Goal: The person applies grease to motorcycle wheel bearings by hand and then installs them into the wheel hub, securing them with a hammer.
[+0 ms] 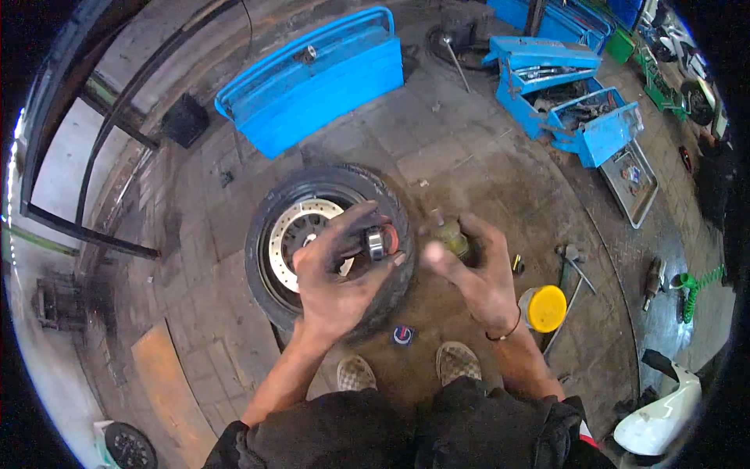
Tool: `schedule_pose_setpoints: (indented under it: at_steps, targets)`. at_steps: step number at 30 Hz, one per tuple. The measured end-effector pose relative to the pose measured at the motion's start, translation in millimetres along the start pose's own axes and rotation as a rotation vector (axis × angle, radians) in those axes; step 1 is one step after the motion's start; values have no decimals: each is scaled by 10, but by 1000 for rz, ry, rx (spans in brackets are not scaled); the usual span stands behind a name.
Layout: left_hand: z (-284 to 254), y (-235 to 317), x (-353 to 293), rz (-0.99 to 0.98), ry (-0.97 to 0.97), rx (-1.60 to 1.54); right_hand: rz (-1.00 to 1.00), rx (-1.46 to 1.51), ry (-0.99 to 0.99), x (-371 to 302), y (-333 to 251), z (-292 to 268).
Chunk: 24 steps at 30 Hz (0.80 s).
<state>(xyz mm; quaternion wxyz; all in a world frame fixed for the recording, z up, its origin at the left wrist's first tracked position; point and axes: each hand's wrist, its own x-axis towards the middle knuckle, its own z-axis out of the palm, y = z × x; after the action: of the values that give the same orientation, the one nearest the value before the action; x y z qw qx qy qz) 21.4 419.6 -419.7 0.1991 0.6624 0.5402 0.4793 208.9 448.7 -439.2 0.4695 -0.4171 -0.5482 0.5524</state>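
Observation:
My left hand [332, 281] is closed by thumb and fingertips around a wheel bearing [376, 244], a shiny metal ring with a reddish rim on one side. Just to its right, my right hand [486, 277] grips a small rounded olive-green bottle [449, 236] with a short tip pointing up. The two things are close together but apart. Below my left hand lies a motorcycle wheel flat on the floor, its black tyre [261, 254] around a pale drilled brake disc [280, 244]. My left hand hides part of the hub.
A yellow-lidded tub [547, 308] stands right of my right wrist, beside a hammer [573, 254]. Blue toolboxes [324, 90] stand at the back, one [539, 117] open with tools. A metal tray [631, 187], green coiled hose [689, 301] and white fairing panel [660, 414] lie right.

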Motion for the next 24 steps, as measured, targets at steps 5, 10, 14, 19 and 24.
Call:
schedule_pose_setpoints:
  at_steps: [5, 10, 14, 19, 24]
  targets:
    - [163, -228, -229, -75, -137, 27, 89, -207, 21, 27, 145, 61]
    - [153, -510, -475, -297, -154, -114, 216, -177, -22, 32, 693, 47]
    - [20, -847, -719, -552, 25, -437, 232, -299, -18, -3, 1720, 140]
    - [25, -1040, -921, -713, 204, -716, 257, -716, 56, -103, 1771, 345]
    - [109, -1158, -992, -774, 269, -647, 183, -716, 203, -296, 1714, -209]
